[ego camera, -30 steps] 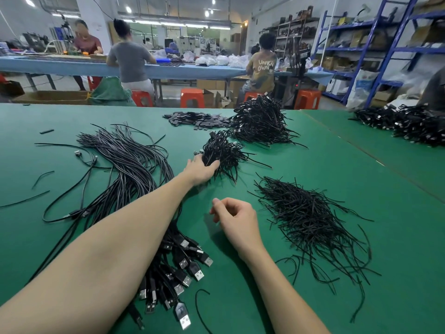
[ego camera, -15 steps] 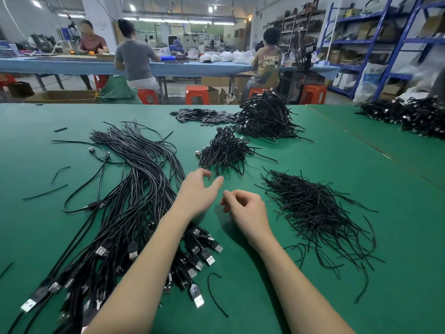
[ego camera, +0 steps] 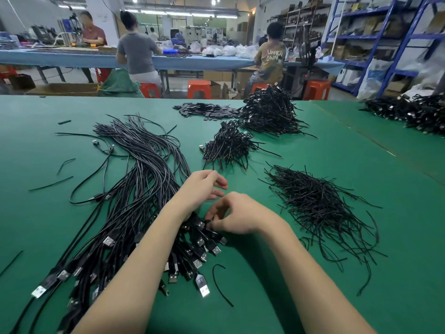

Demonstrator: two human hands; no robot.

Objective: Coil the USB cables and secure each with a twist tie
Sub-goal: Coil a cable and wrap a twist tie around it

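Note:
A long bundle of loose black USB cables (ego camera: 144,179) lies on the green table, its plugs (ego camera: 199,259) fanned out towards me. My right hand (ego camera: 237,213) reaches down among the plugs and its fingertips pinch one of them. My left hand (ego camera: 204,186) hovers just above the bundle with relaxed, slightly curled fingers and holds nothing. A heap of black twist ties (ego camera: 317,203) lies to the right of my hands. A small pile of coiled, tied cables (ego camera: 228,145) sits beyond my hands, and a bigger pile (ego camera: 269,114) behind it.
A single twist tie (ego camera: 220,285) lies near the plugs, and stray ties (ego camera: 51,183) lie at the left. Flat black pieces (ego camera: 202,109) sit at the far edge. More cable piles (ego camera: 414,112) cover the neighbouring table. People sit at a blue bench behind.
My left hand has pulled back from the small coiled pile towards me. My right hand has moved left and down onto the plugs and now pinches one.

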